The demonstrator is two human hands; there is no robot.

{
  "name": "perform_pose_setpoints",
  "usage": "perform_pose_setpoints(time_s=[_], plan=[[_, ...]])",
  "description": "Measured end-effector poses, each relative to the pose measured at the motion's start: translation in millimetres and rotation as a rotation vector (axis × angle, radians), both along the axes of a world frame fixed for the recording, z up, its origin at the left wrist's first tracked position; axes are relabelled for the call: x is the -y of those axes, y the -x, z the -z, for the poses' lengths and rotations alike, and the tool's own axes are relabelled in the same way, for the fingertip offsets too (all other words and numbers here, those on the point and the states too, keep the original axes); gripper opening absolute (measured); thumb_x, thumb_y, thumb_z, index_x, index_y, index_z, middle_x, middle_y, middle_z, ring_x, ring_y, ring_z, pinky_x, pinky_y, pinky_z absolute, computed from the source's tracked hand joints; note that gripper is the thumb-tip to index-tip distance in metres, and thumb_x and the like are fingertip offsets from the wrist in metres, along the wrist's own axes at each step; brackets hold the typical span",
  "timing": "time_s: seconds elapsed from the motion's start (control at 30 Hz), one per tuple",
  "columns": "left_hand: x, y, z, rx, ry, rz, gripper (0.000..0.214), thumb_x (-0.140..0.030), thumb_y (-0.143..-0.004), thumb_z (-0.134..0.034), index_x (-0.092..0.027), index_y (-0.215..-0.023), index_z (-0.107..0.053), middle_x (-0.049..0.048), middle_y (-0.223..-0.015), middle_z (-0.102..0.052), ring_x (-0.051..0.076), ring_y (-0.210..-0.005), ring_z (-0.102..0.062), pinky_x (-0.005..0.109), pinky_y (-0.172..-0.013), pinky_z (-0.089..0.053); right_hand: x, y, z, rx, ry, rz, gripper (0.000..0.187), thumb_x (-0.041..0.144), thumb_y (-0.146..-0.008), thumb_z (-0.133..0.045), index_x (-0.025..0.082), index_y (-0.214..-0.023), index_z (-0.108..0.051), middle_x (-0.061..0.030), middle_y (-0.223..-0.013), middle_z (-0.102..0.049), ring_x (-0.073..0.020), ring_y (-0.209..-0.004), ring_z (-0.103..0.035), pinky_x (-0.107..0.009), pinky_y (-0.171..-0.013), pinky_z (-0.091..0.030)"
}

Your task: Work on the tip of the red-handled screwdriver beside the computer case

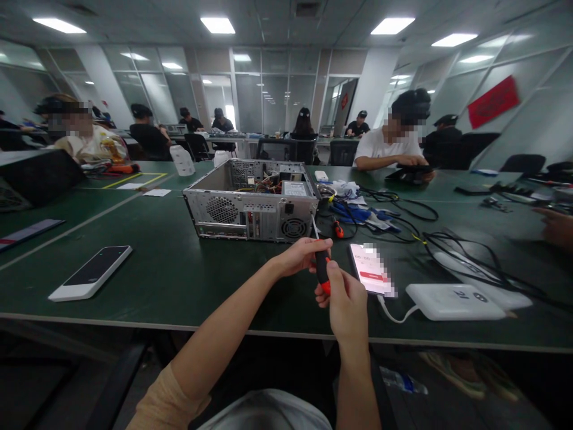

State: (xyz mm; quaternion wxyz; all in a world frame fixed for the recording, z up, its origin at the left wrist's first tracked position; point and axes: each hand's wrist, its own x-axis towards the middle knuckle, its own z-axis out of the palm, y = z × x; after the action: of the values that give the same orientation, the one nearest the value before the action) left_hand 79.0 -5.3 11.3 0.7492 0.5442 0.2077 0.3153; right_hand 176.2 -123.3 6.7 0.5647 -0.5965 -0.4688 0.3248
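Both hands meet on one slim screwdriver with a black-and-red handle [322, 270], held just above the front edge of the dark green tabletop [179, 280]. The left hand [303, 254] is closed, its fingertips pinching the upper black part of the handle where the thin metal shaft begins. The right hand [345, 306] is curled shut around the lower red end. The shaft slants up and away, its tip in line with the rear corner of the open grey metal computer case [253, 206] - whether it touches the case I cannot tell.

The screwdriver looks light and stiff. The thick handle is the sensible place to grip, since its moulded surface should not slip, while the narrow shaft would turn in the fingers.

Counted, there is one screwdriver in hand and one computer case, lying with its side off so that wires and a power supply show inside. Just right of the hands lies one smartphone with a lit screen [371, 269], joined by a short white cable to one flat white power bank [452, 301]. Well apart on the left lies one white slab-shaped device with a dark face [92, 272]. Behind the phone spreads a tangle of black cables [447, 245] - too many to count - with some blue pieces among them.

Another person's hand [557, 227] shows at the right edge, and several people sit at the far tables.
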Motion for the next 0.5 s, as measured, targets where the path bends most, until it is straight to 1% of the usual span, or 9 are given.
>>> perform_pose_setpoints(time_s=[0.13,0.4,0.5], plan=[[0.7,-0.8,-0.6,0.002,0.0,0.005,0.052,-0.061,-0.066,-0.076,-0.013,-0.067,-0.058,-0.0015,-0.057,-0.053,0.007,-0.046,-0.047,0.019,-0.039,-0.03,0.2,1.6,0.1,-0.067,0.02,-0.007,0.059,0.074,-0.084,-0.048,0.017,-0.071,-0.061,-0.0008,-0.054,-0.059,-0.0131,-0.046,-0.055,-0.022,-0.042,-0.043],[-0.2,-0.8,1.8,0.021,0.003,0.008,0.048,-0.058,-0.074,-0.072,-0.012,-0.07,-0.059,-0.0014,-0.059,-0.053,0.007,-0.047,-0.048,0.018,-0.038,-0.029,0.8,0.2,-0.5,-0.124,0.024,-0.023,0.06,0.072,-0.087,-0.045,0.016,-0.074,-0.064,-0.0008,-0.053,-0.059,-0.0126,-0.047,-0.054,-0.021,-0.041,-0.041],[-0.2,-0.6,2.0,0.024,0.005,0.013,0.047,-0.058,-0.074,-0.071,-0.012,-0.072,-0.059,-0.0007,-0.06,-0.055,0.007,-0.048,-0.049,0.018,-0.039,-0.03,1.5,0.0,-2.3,-0.124,0.031,-0.016,0.061,0.072,-0.087,-0.044,0.016,-0.075,-0.065,-0.0012,-0.054,-0.059,-0.0124,-0.047,-0.054,-0.021,-0.041,-0.041]])
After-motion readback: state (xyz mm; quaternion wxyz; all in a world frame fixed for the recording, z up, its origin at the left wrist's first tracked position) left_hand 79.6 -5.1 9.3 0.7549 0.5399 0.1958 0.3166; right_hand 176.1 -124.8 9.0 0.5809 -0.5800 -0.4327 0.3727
